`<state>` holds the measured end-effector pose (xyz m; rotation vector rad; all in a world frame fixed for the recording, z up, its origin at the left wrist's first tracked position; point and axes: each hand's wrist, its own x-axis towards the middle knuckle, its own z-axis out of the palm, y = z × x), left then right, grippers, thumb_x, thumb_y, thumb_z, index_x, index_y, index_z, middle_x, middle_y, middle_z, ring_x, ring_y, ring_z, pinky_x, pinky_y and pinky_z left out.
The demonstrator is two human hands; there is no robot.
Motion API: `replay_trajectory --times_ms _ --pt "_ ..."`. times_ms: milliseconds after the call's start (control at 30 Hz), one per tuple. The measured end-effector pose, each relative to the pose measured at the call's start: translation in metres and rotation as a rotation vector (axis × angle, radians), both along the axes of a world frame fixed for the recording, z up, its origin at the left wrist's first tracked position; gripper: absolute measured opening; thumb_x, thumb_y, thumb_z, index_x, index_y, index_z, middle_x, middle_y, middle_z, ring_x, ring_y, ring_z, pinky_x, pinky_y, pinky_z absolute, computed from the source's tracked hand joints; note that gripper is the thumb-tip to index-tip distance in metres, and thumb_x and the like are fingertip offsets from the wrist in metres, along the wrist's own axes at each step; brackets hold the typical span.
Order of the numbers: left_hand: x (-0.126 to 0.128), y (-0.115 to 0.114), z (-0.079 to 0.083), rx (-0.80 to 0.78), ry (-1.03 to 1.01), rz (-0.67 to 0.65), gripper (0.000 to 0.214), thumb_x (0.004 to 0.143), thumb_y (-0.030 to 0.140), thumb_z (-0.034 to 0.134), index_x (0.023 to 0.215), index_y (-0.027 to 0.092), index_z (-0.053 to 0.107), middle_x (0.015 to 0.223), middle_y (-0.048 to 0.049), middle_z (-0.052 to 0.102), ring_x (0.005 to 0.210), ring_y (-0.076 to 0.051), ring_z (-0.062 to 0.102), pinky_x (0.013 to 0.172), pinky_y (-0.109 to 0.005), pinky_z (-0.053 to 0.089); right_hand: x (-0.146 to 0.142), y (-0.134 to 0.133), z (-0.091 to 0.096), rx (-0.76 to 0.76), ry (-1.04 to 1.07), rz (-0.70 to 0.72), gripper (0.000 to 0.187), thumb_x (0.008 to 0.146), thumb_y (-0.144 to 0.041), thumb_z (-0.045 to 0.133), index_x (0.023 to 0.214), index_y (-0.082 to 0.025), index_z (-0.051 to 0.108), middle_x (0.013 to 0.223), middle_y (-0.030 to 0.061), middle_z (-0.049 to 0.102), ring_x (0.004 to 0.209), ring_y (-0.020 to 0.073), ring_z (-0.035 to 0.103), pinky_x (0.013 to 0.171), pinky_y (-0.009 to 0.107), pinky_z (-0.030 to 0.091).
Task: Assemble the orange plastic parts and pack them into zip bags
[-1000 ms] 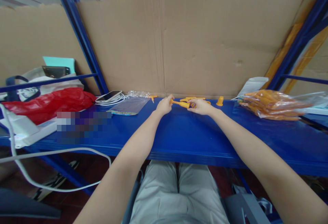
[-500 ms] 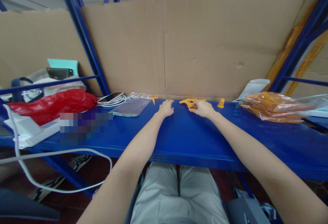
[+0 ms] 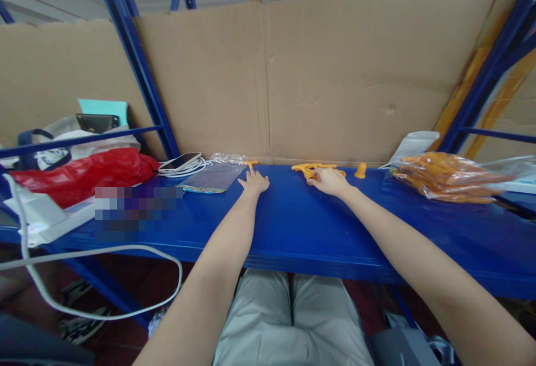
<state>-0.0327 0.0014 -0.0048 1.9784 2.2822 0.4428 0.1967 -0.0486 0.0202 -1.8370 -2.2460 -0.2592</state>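
Note:
My left hand (image 3: 254, 181) has its fingers spread at the back of the blue shelf. Its fingertips reach the lower end of a small T-shaped orange piece (image 3: 250, 162); whether they touch it I cannot tell. My right hand (image 3: 331, 181) is closed on an orange plastic piece (image 3: 309, 169) with a long flat top and a looped, handle-like part. Fingers and palm hide some of that piece. Just right of this hand stands a small orange cup-shaped piece (image 3: 360, 170), apart from it.
A clear plastic bag (image 3: 215, 177), a coiled white cable (image 3: 181, 169) and a red bag (image 3: 92, 173) lie to the left. On the right is a clear bag of orange pieces (image 3: 444, 176). A cardboard wall (image 3: 326, 75) closes off the back of the blue shelf (image 3: 301, 226).
My left hand has moved left to the small T-shaped orange piece, and its fingers have spread. My right hand stays at the looped orange piece, almost unmoved.

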Motion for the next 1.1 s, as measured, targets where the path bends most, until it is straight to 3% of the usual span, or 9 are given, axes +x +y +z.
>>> replay_trajectory --times_ms 200,367,567,800,1100 --pt "0.001 0.0 0.002 0.013 0.017 -0.048 0.054 0.094 0.035 0.036 0.142 0.015 0.049 0.159 -0.0185 0.03 0.148 -0.036 0.024 0.114 -0.066 0.023 0.001 0.002 -0.003 0.036 0.0 0.003 0.031 0.093 -0.036 0.051 0.109 -0.018 0.069 0.108 0.0126 0.074 0.104 0.0285 0.068 0.084 0.037 0.051" --pt "0.009 0.0 0.004 0.029 0.05 -0.178 0.044 0.094 0.032 0.041 0.133 0.019 0.057 0.152 -0.0178 0.043 0.143 -0.035 0.035 0.112 -0.066 0.025 0.001 0.004 -0.004 0.068 -0.009 -0.013 0.034 0.092 -0.033 0.051 0.119 -0.018 0.066 0.115 0.0129 0.072 0.106 0.0283 0.068 0.086 0.037 0.051" --pt "0.024 -0.002 0.003 -0.004 0.021 -0.39 0.045 0.095 0.032 0.046 0.137 0.019 0.053 0.152 -0.0158 0.044 0.142 -0.032 0.037 0.113 -0.058 0.031 0.0 0.001 -0.001 0.035 -0.014 -0.03 0.036 0.093 -0.03 0.049 0.123 -0.018 0.064 0.117 0.0132 0.072 0.109 0.0291 0.067 0.087 0.037 0.051" --pt "0.028 -0.001 0.003 0.044 -0.103 -0.628 0.041 0.089 0.023 0.053 0.129 0.017 0.061 0.14 -0.0106 0.058 0.132 -0.022 0.053 0.113 -0.034 0.036 0.001 0.001 -0.002 0.036 -0.021 -0.01 0.035 0.092 -0.026 0.048 0.121 -0.015 0.065 0.115 0.0149 0.072 0.105 0.0284 0.068 0.086 0.036 0.051" --pt "0.044 -0.004 0.005 0.115 -0.141 -0.74 0.043 0.086 0.009 0.046 0.122 0.018 0.067 0.132 -0.0058 0.065 0.124 -0.018 0.059 0.11 -0.03 0.04 0.001 0.002 -0.003 0.043 -0.061 -0.007 0.034 0.092 -0.026 0.046 0.117 -0.017 0.066 0.113 0.0132 0.073 0.103 0.0273 0.069 0.083 0.035 0.051"
